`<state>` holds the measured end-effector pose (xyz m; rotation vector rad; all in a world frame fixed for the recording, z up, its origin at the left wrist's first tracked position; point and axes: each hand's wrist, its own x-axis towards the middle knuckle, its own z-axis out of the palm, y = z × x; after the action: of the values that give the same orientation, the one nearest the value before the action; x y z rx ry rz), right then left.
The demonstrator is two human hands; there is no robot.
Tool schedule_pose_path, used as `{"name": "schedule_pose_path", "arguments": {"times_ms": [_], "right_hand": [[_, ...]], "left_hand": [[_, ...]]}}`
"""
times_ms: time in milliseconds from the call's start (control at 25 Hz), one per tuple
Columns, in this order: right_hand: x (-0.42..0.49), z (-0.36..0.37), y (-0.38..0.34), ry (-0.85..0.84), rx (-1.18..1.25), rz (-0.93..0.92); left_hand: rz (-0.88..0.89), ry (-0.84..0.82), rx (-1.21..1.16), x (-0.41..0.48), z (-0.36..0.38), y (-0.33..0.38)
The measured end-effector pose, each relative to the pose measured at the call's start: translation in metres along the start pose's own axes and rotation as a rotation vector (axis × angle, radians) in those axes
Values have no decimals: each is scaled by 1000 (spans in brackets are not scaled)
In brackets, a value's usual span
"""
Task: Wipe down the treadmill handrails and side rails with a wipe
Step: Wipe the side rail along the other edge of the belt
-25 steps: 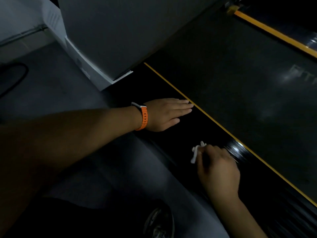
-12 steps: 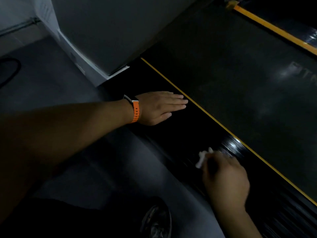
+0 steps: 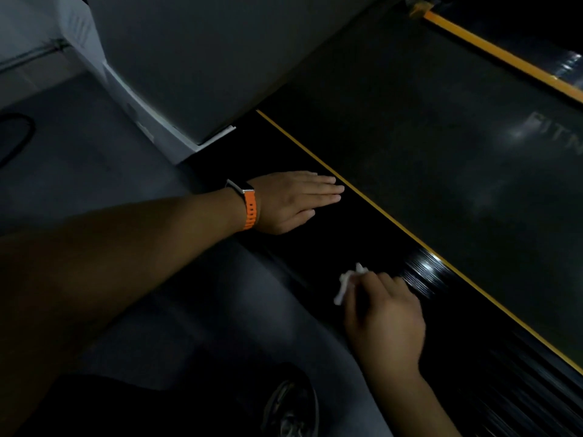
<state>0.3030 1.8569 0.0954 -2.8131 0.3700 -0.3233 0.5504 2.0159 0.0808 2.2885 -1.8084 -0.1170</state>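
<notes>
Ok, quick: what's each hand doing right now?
Left hand: open, flat on the black side rail.
Right hand: holding the white wipe against the rail.

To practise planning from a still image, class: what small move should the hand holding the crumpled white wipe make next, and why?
Probably slide the right hand and its crumpled white wipe along the glossy black side rail toward the left hand, which rests flat on it. The wipe sits at the rail's outer edge, and a stretch of rail lies between the hands.

A crumpled white wipe [image 3: 345, 283] pokes out from the fingers of the right hand [image 3: 385, 320], on the glossy black ribbed side rail [image 3: 362, 234] beneath them.
</notes>
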Motion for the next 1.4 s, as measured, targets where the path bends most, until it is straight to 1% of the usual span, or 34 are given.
{"name": "schedule_pose_path", "arguments": {"times_ms": [120, 160, 240, 320, 400, 520, 600, 640, 720, 800, 840, 920, 1080, 1160, 1200, 1320, 1400], "right_hand": [[34, 25, -41, 11, -15, -58], [38, 27, -44, 15, -13, -93], [28, 17, -22, 14, -7, -118], [-3, -6, 3, 15, 2, -63], [-2, -9, 6, 15, -33, 6], [65, 18, -32, 51, -40, 72], [105, 27, -44, 12, -3, 53], [110, 27, -37, -3, -4, 46], [93, 9, -14, 22, -36, 99], [63, -13, -2, 57, 2, 201], [61, -13, -1, 56, 4, 224], [87, 1, -9, 53, -19, 181], [147, 17, -25, -54, -8, 75], [137, 5, -6, -92, -25, 74], [121, -5, 7, -81, -37, 107], [59, -34, 49, -32, -36, 294], [49, -39, 60, -37, -45, 357]], "left_hand": [[5, -20, 11, 0, 0, 1], [3, -18, 13, 0, 0, 1], [14, -1, 4, 1, 0, -1], [15, 6, 3, -1, 2, 0], [9, 18, 6, -1, 3, -1], [-3, 23, -2, 0, 3, 1], [-30, 30, -21, 0, 2, 2], [-37, 41, -29, 0, 2, 2], [-29, 50, -32, 1, 4, -1], [-21, 41, -9, -1, 4, -1], [-23, 42, 2, -2, 4, -2], [-15, 47, -4, 0, 5, -3], [-27, 27, 3, 1, 5, -1], [-29, 26, 4, 0, 5, -2], [-33, 24, 4, 0, 5, -1], [-31, 29, -5, -1, 4, -1], [-37, 30, -10, -2, 4, -2]]}}
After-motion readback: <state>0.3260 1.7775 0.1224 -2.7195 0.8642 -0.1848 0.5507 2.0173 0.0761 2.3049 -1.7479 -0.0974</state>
